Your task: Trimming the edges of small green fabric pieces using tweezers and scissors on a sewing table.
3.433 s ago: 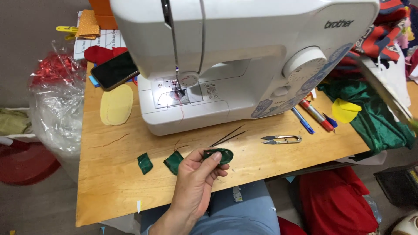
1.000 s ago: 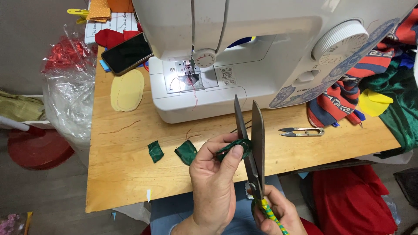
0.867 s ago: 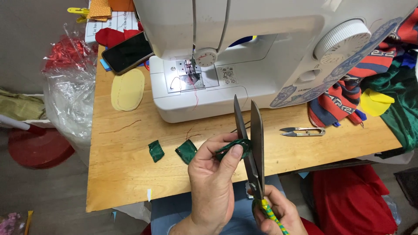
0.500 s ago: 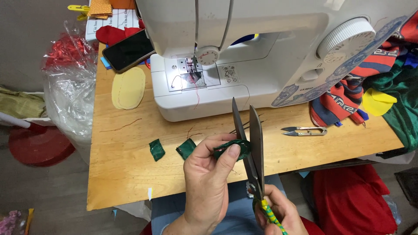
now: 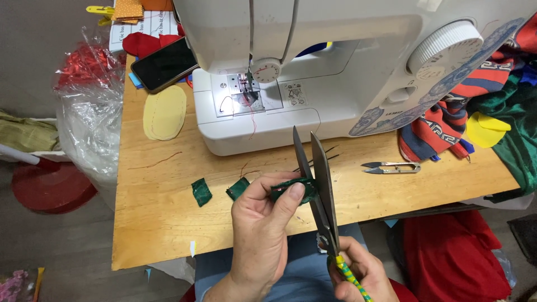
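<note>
Since a few seconds ago the right hand [image 5: 361,274] has come in with a pair of large scissors [image 5: 319,184], and the left hand [image 5: 263,229] has lifted the small green fabric piece [image 5: 293,190] off the wooden table [image 5: 162,223] in front of the white sewing machine [image 5: 335,72]. The left thumb and fingers pinch the piece, which now sits between the slightly parted blades, while the right fingers are curled round the handles. Judging by this, trimming the edge is under way; two green scraps [image 5: 201,191] lie on the table left of the hands, before the machine.
</note>
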